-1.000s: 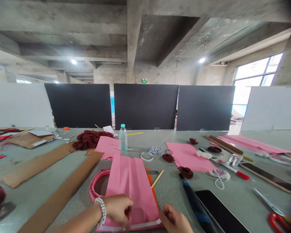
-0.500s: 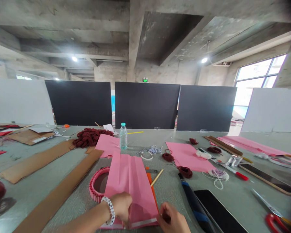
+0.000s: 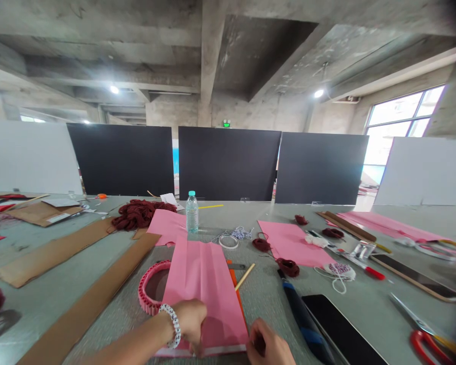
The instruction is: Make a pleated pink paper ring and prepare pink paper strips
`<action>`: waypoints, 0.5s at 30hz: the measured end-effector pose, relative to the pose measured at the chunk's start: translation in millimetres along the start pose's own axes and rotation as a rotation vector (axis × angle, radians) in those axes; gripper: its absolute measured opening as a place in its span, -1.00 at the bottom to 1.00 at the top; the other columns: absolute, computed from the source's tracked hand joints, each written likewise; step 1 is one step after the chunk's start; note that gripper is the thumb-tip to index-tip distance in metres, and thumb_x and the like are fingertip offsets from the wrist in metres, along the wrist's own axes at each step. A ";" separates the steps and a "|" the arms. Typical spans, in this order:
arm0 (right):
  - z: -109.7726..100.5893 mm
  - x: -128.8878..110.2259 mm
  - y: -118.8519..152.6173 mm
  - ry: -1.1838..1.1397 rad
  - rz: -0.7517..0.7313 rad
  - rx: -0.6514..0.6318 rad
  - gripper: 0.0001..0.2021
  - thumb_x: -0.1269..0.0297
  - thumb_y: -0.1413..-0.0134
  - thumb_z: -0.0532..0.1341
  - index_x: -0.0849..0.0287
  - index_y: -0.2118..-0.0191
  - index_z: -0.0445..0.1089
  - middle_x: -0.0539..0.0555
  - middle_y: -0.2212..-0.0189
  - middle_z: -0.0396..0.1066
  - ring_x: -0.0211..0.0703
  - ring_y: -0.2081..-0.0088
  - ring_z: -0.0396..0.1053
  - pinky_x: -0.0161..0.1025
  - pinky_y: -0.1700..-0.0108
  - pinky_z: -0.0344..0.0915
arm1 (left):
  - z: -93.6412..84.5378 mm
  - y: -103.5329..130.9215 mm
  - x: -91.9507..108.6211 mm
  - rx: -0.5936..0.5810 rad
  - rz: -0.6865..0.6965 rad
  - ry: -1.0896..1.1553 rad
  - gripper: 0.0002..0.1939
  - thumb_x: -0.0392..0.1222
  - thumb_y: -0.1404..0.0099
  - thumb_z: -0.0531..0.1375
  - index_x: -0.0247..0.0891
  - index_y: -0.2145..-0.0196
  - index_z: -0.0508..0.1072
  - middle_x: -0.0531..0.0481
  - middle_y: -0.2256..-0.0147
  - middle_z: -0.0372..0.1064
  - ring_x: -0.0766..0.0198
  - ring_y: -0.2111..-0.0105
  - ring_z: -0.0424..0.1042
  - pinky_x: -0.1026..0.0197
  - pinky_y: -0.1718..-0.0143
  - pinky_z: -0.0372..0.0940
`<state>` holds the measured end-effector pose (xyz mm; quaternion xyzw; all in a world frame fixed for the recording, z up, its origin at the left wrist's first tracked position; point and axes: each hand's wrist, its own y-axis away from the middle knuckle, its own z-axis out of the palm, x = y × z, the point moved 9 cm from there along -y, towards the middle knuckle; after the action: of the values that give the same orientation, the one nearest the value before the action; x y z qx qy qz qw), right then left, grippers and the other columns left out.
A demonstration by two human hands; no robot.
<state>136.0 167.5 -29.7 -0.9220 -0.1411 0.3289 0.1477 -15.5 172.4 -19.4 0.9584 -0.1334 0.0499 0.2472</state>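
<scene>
Have the left hand [image 3: 190,322] curled, a beaded bracelet [image 3: 175,327] at its wrist, fingertips down at a white strip [image 3: 226,350] along the near edge of a pink sheet [image 3: 215,299]. Have the right hand [image 3: 268,344] curled at that edge's right corner; cannot tell whether pinching anything with either.

Find the sheet under the left hand, extending beyond both, creased lengthwise. Note a ribbed pink ring [image 3: 146,299] just beyond the left wrist, partly covered by the sheet. Log a wooden stick [image 3: 245,277] beyond the right hand; to its right, a black-and-blue handle [image 3: 300,317], then a phone [image 3: 338,324].
</scene>
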 end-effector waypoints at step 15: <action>1.4 1.0 1.5 -0.007 -0.004 -0.029 -0.85 0.55 0.30 -0.02 0.14 0.62 0.07 -0.05 0.69 0.21 -0.26 0.60 0.20 -0.39 0.53 0.03 | -1.7 1.3 6.1 0.031 0.036 -0.019 -0.93 -0.27 0.22 0.25 -0.31 0.73 0.44 0.02 0.68 0.35 0.27 0.68 0.30 0.25 0.63 0.22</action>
<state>136.1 166.8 -31.9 -0.9226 -0.1482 0.3297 0.1346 -10.1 170.8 -16.3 0.9600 -0.1524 0.0474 0.2303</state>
